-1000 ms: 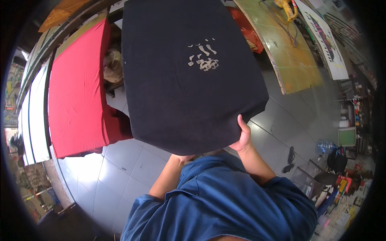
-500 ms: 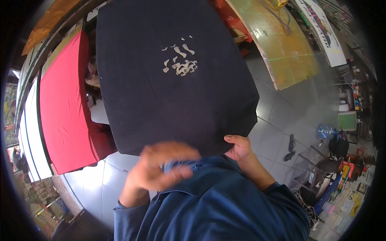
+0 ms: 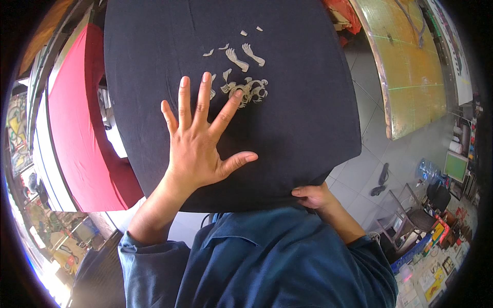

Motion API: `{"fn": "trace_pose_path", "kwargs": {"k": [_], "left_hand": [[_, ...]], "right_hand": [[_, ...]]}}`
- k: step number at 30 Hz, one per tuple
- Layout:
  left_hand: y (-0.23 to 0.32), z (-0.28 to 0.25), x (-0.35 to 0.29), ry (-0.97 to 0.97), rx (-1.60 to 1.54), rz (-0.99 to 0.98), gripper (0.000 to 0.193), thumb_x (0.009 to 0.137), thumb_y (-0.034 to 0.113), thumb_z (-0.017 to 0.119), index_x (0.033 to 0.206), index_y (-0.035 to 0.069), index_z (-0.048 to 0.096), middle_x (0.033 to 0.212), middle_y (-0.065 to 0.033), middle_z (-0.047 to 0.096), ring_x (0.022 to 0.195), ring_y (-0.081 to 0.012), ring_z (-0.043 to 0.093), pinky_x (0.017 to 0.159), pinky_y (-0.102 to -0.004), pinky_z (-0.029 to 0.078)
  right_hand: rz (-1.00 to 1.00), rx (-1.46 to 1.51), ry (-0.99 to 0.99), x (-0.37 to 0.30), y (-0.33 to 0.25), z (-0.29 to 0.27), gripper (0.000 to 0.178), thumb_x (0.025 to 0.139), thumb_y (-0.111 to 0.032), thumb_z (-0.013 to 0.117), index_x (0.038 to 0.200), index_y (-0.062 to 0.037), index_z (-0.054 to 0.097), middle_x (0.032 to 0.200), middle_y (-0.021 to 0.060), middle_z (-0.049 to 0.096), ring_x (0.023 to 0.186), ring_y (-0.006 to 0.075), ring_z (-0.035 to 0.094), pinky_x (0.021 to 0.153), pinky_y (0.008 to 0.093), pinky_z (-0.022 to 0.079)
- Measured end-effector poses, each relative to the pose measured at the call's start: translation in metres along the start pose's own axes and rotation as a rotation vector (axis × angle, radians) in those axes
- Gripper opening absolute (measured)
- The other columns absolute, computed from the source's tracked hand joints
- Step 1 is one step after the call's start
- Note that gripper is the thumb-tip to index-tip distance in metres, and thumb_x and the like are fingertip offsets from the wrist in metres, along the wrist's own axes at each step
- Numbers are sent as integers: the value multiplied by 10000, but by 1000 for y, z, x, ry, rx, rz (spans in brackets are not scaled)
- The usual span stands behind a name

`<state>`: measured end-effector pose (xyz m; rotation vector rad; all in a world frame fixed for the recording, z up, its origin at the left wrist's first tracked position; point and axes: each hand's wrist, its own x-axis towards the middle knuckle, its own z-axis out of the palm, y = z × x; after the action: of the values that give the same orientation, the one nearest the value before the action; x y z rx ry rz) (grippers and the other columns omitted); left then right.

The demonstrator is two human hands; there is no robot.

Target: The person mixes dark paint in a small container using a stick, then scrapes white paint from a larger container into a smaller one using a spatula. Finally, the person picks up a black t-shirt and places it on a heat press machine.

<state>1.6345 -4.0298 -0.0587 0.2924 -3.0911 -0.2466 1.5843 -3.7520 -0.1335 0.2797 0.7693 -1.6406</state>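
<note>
Black fabric [image 3: 303, 123] is spread over a board in front of me, with a few creases. A pale design [image 3: 260, 91] of curled shapes, two hand-like forms and small flecks shows on it. Over this cloth my left hand [image 3: 197, 138] is held palm down with its fingers spread. Its index fingertip overlaps the curled part of the design; whether it touches is unclear. At the near right edge my right hand [image 3: 314, 196] pinches the cloth's hem, thumb on top and the other fingers hidden beneath.
To the left a board covered in red cloth [image 3: 84, 133] runs alongside, beside a white board. A yellowish board [image 3: 411, 72] stands at the far right. Dark sandals [image 3: 381, 179], a water bottle [image 3: 427, 170] and a chair frame [image 3: 398, 218] are on the right-hand floor.
My left hand has moved forward from near my body to over the design, and its fingers have spread. My right hand stays at the hem. The view has shifted closer.
</note>
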Motion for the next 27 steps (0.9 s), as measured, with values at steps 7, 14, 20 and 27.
{"fn": "trace_pose_path", "kwargs": {"k": [7, 14, 20, 27], "left_hand": [[-3, 1, 3, -63, -19, 2, 894, 656, 814, 393, 1343, 243, 390, 1450, -206, 143, 1343, -418, 25, 968, -682, -36], [-1, -2, 5, -34, -49, -52, 894, 688, 784, 405, 1362, 198, 357, 1450, -214, 137, 1345, -413, -34, 963, -674, -75], [3, -3, 1, -69, 69, -24, 901, 720, 741, 433, 1361, 113, 343, 1452, -242, 78, 1340, -430, 13, 989, -650, 50], [52, -48, -69, 467, -750, 470, 82, 624, 42, 570, 694, 3, 586, 681, -120, 591, 568, -229, 570, 516, -335, 460]], "right_hand": [[112, -34, 102, 3, -4, 1, 515, 724, 51, 608, 1214, 10, 458, 1165, 185, 540, 1080, 308, 522, 941, 394, 412], [115, -84, 71, 2, -1, -2, 480, 756, -23, 606, 1216, 4, 469, 1183, 161, 537, 1104, 272, 508, 958, 374, 392], [182, -173, 36, -2, -9, 4, 425, 791, -85, 604, 1192, 7, 496, 1197, 143, 534, 1118, 245, 496, 973, 347, 366], [-117, -375, -65, -37, -31, 46, 394, 773, 22, 601, 1160, 5, 529, 1146, 131, 570, 1061, 242, 534, 938, 367, 400]]}}
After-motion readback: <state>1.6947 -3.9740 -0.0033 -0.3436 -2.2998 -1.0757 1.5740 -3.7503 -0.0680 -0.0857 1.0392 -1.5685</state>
